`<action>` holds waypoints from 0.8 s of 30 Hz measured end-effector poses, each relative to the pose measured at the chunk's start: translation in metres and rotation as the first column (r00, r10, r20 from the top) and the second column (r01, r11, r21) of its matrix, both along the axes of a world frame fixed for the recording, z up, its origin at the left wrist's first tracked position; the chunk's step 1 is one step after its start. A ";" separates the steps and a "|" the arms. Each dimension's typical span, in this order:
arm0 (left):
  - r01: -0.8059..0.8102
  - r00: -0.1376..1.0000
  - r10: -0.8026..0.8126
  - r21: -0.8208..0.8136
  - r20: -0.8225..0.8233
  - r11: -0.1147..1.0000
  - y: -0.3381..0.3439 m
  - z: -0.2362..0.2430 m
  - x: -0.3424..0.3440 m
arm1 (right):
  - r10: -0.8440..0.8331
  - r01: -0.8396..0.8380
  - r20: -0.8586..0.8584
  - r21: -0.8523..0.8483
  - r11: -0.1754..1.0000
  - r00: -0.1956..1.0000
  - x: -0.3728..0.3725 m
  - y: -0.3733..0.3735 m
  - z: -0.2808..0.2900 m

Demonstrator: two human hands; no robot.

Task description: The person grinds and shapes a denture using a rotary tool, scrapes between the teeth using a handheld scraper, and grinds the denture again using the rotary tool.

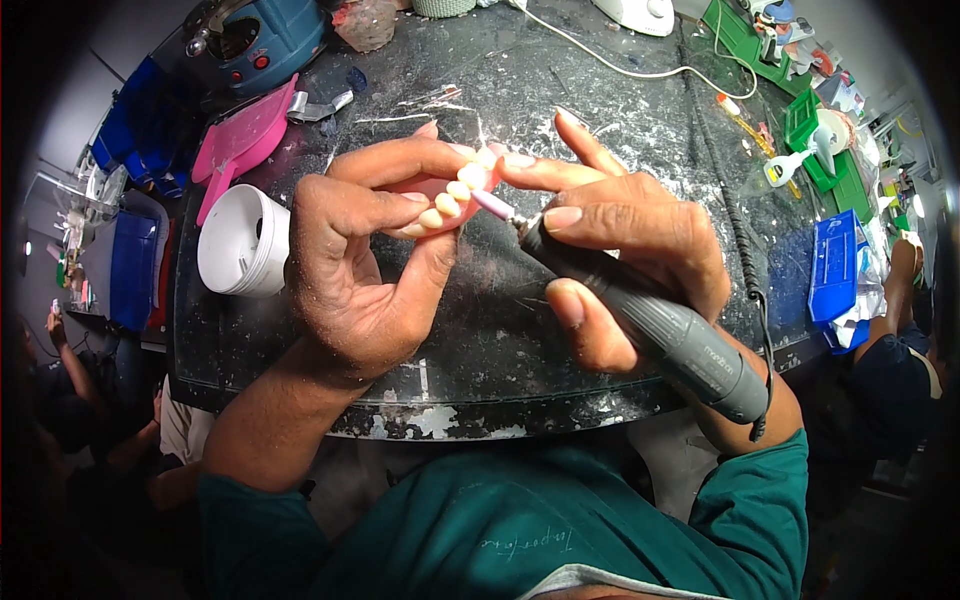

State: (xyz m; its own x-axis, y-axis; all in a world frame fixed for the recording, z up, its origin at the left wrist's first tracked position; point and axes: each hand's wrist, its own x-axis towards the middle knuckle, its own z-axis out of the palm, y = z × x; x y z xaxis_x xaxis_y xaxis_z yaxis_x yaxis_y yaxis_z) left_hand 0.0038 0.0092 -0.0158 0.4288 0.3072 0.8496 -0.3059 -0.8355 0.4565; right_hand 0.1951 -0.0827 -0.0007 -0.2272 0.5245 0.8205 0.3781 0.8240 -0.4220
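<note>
My left hand [370,240] pinches a denture [445,205] with pink gum and several cream teeth, fingers above and thumb below. In my right hand [630,230] is a black rotary handpiece [660,330], its body lying slantwise across the palm. The handpiece's pinkish grinding bit [492,204] points up-left and meets, or nearly meets, the denture's gum edge beside the teeth. My right index fingertip rests close to the denture's far end. Part of the denture is hidden behind my left fingers.
A white tub [243,240] stands left of my left hand, near a pink dustpan [245,135]. Farther back is a blue machine [255,45]. Blue [838,265] and green bins [800,120] line the right side. A coiled cord [742,235] runs down the dusty black table [500,380]. Other people sit at both sides.
</note>
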 end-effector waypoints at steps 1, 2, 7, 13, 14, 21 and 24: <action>-0.001 1.000 0.001 -0.006 0.002 1.000 0.000 -0.001 0.000 | -0.011 0.011 0.008 -0.010 1.000 1.000 0.000 0.000 0.000; -0.003 1.000 0.003 -0.006 0.002 1.000 0.000 -0.001 -0.001 | -0.010 0.010 0.007 -0.010 1.000 1.000 -0.001 0.000 -0.001; -0.008 1.000 0.008 0.004 -0.021 1.000 0.000 0.000 -0.001 | -0.001 0.001 0.037 -0.005 1.000 0.999 0.001 -0.001 0.002; 0.040 0.999 -0.037 -0.136 0.023 0.990 -0.005 0.000 0.000 | 0.003 -0.001 -0.037 0.034 0.999 0.999 0.003 0.001 -0.002; 0.042 0.999 -0.039 -0.136 0.024 0.990 -0.004 -0.001 0.000 | 0.001 0.000 -0.036 0.034 0.999 0.999 0.003 0.000 0.000; 0.014 0.999 -0.014 -0.021 0.035 1.000 0.000 0.001 0.003 | 0.014 -0.014 -0.017 0.019 1.000 1.000 0.002 0.000 0.000; 0.024 0.999 -0.024 -0.004 0.026 1.000 -0.001 0.002 0.002 | 0.009 -0.009 -0.009 0.017 1.000 1.000 0.004 -0.003 0.002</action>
State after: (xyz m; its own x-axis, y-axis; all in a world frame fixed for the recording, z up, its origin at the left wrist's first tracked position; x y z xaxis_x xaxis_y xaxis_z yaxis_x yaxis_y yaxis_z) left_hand 0.0063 0.0086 -0.0136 0.4135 0.3011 0.8593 -0.3375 -0.8258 0.4518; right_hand 0.1987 -0.0858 0.0011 -0.2247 0.5084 0.8313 0.3670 0.8344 -0.4111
